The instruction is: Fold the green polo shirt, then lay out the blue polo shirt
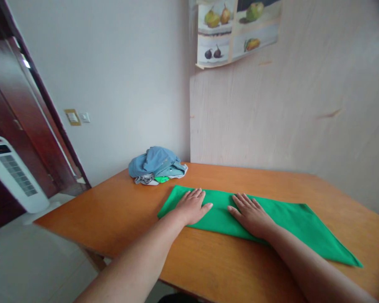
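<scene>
Looks like mid-smoothing: pressing down on the folded green cloth (290,223) with left hand (192,206) and right hand (251,214) side by side, both spread open and palm-flat, gripping nothing, just resting on the fabric. Lying as a long strip across the middle of the wooden table (113,210), tapering to a point on the right, with a crumpled blue-grey clothes pile (156,166) just beyond its far-left end, near the wall. Guessing any lift or fold from here calls for curling fingers under an edge first, nothing being pinched yet.
</scene>
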A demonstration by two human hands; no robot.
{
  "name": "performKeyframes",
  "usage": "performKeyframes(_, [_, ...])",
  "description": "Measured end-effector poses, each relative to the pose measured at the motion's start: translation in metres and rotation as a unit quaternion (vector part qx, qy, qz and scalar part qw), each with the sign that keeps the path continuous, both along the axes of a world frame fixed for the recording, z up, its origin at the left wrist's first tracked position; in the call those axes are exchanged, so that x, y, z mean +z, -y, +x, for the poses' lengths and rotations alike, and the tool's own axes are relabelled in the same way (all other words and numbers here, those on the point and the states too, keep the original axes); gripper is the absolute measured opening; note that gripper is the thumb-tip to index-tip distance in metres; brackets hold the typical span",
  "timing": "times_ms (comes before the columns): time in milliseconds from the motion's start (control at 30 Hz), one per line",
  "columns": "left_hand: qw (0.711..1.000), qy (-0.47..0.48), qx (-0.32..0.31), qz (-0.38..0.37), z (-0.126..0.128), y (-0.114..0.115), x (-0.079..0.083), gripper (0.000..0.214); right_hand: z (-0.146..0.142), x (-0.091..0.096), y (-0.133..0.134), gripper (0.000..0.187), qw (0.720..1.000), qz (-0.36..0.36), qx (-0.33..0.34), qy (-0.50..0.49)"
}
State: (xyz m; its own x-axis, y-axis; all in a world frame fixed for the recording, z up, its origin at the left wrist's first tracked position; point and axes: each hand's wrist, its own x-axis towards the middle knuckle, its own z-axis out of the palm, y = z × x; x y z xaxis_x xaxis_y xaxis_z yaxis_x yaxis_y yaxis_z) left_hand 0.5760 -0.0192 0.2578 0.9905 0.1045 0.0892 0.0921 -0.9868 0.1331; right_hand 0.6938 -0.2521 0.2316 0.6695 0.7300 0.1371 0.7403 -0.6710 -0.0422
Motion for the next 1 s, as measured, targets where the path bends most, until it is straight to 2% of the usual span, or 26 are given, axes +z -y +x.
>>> performKeyframes(433, [0.997, 0.005, 0.071, 0.008, -0.014, -0.039, -0.003, 0.094, 0.007, -0.01, 0.002, 0.078, 1.0, 0.004, 0.006, 0.011])
performKeyframes(567, [0.993, -0.002, 0.118, 0.014, -0.013, -0.042, -0.006, 0.096, 0.007, -0.011, 0.002, 0.079, 1.0, 0.003, 0.004, 0.016])
performKeyframes(767, [0.988, -0.01, 0.157, 0.006, -0.015, -0.041, -0.005, 0.104, 0.006, -0.008, 0.002, 0.074, 1.0, -0.004, 0.008, 0.007])
performKeyframes(1000, [0.989, -0.033, 0.145, -0.004, -0.017, -0.043, -0.002, 0.109, 0.005, -0.007, 0.002, 0.071, 1.0, 0.003, 0.007, 0.0])
